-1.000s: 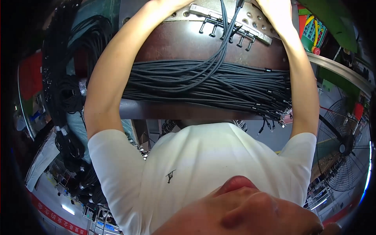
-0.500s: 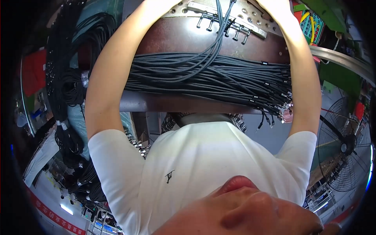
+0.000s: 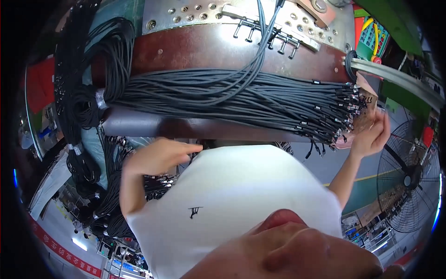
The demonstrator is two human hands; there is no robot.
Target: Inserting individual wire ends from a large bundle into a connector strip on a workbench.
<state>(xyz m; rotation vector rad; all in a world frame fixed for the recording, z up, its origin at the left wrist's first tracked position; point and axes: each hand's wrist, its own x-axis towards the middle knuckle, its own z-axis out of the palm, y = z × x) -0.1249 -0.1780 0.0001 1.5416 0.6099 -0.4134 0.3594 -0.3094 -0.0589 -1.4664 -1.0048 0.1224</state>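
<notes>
Black cables (image 3: 223, 95) lie bundled across the brown desk (image 3: 195, 49), their connector ends fanned at its right edge. Right hand (image 3: 371, 135) sits at those ends, fingers (image 3: 383, 123) curled round a small pinkish card (image 3: 367, 111). Left hand (image 3: 158, 156) hangs below the desk edge, loosely released, forefinger out, holding nothing. Floor fan (image 3: 409, 181) far right.

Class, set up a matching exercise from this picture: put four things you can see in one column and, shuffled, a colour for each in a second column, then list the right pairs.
Things:
1. cable bundle
2. shirt
3. perforated plate
4. floor fan

Colours:
a. silver metal
b. black wire cage
c. white
d. black cords with connector tips

Pairs: 1-d, 2-c, 3-a, 4-b
</notes>
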